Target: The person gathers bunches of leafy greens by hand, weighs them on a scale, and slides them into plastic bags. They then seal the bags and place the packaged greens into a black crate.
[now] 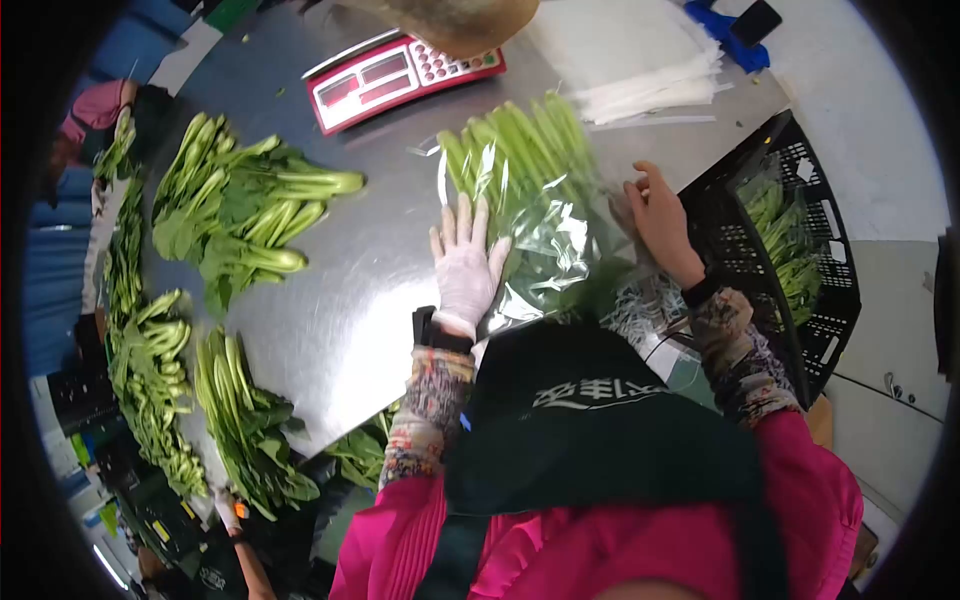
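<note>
A clear plastic bag of leafy greens lies on the metal table in front of me, pale stalks pointing away and leaves toward my apron. My left hand, in a white glove, rests with spread fingers along the bag's left side. At the right edge of the bag is my right hand, bare, with its fingers loosely bent and apart; nothing shows in its grasp. Whether its fingertips touch the plastic is hard to see.
A red and white scale stands at the back, near a stack of clear bags. Loose greens lie at left. To the right, a black crate holds bagged greens. Another person's gloved hand is at lower left.
</note>
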`<state>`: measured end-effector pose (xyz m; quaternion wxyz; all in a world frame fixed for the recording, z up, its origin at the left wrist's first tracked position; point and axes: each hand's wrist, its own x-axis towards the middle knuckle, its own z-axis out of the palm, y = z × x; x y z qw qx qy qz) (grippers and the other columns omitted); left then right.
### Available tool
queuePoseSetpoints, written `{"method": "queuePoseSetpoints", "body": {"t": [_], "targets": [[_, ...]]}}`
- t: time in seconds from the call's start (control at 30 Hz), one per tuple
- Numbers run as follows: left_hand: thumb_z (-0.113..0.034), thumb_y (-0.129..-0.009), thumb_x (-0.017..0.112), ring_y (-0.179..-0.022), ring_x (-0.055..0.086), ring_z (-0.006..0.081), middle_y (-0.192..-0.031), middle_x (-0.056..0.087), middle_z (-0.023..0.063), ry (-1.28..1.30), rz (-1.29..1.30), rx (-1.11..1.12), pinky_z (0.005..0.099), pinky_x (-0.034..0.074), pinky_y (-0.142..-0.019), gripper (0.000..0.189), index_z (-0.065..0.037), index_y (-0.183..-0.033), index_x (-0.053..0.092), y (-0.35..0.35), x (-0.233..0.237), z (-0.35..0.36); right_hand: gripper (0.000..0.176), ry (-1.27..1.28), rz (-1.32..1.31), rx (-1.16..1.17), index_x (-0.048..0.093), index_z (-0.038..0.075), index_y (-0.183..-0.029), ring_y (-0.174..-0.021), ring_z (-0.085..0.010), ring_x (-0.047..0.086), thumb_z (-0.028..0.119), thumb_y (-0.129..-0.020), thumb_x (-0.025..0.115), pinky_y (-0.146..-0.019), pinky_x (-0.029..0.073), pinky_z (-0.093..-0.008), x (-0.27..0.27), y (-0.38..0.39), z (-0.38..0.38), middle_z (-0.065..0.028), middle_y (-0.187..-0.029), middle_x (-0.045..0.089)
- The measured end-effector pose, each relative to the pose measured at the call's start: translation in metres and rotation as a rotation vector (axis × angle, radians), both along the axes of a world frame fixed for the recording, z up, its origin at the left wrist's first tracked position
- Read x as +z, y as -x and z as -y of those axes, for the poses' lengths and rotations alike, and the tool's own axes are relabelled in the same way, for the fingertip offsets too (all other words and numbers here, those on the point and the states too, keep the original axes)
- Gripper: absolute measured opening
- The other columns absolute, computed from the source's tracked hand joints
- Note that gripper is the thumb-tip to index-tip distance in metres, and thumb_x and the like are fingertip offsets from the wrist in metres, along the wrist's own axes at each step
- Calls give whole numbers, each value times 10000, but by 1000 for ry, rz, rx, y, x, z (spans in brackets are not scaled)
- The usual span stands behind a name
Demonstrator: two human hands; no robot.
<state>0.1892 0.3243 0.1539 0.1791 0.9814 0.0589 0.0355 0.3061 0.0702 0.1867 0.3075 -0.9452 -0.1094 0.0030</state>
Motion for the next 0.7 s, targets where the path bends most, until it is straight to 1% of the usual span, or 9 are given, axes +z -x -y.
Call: {"method": "queuePoseSetpoints", "body": {"t": [0.13,0.2,0.3,0.4,0.47,0.5,0.63,0.67,0.7], "targets": [[-393,-928,441,-1367,198,384,-1504,203,144,-16,8,-25,515,151,-1101,631,-114,-1453,230,3,-2,-3,401,-187,341,169,436,93,-1312,-1150,-309,506,249,-942,454,-919,423,-402,17,-14,-27,-176,-1278,498],[-382,-926,449,-1373,179,387,-1506,197,151,18,4,-31,515,129,-1105,638,-100,-1453,227,2,1,-2,453,175,118,508,358,84,-1383,-1331,-278,313,250,-963,393,-1073,261,-446,-12,-21,-30,-153,-1427,346],[-358,-923,466,-1381,159,382,-1509,178,163,13,-37,-63,514,120,-1107,643,-91,-1454,220,1,2,-3,512,-179,-16,291,312,61,-1409,-1357,-288,272,254,-944,407,-1104,169,-481,-37,-21,0,-149,-1461,305],[-341,-930,454,-1383,150,385,-1508,179,170,-19,-67,-53,505,105,-1113,632,-88,-1456,212,1,10,-1,583,-68,130,218,279,63,-1425,-1378,-311,224,217,-890,455,-1112,137,-486,-39,1,45,-162,-1485,252],[-328,-927,458,-1386,153,371,-1506,188,170,-3,-46,-66,498,105,-1116,633,-88,-1457,211,1,8,0,661,340,201,548,257,79,-1434,-1388,-330,189,173,-828,504,-1114,131,-487,-39,14,60,-165,-1492,229],[-319,-920,467,-1390,155,357,-1506,190,167,6,-60,-67,490,106,-1118,640,-89,-1459,210,2,11,-1,665,122,147,673,262,106,-1434,-1398,-301,177,133,-818,511,-1119,104,-496,-37,16,53,-143,-1503,209],[-380,-966,373,-1386,188,307,-1495,241,138,471,-62,53,454,166,-1115,583,-83,-1449,235,-1,30,-2,447,-318,428,843,545,87,-1201,-1304,-241,370,84,-759,608,-1128,118,-513,-18,-13,0,-131,-1339,469],[-448,-973,334,-1341,277,274,-1441,334,124,1152,7,275,420,255,-1091,588,-71,-1421,287,-4,84,51,447,-317,442,824,545,87,-1201,-1304,-241,370,84,-759,608,-1128,118,-513,-3,-19,-3,-131,-1339,469],[-470,-963,365,-1238,410,267,-1361,416,131,920,290,115,384,362,-1026,604,-35,-1381,334,5,30,14,371,-424,456,668,578,75,-1137,-1202,-238,462,63,-766,588,-1134,122,-501,24,-21,-5,-132,-1231,538]]}}
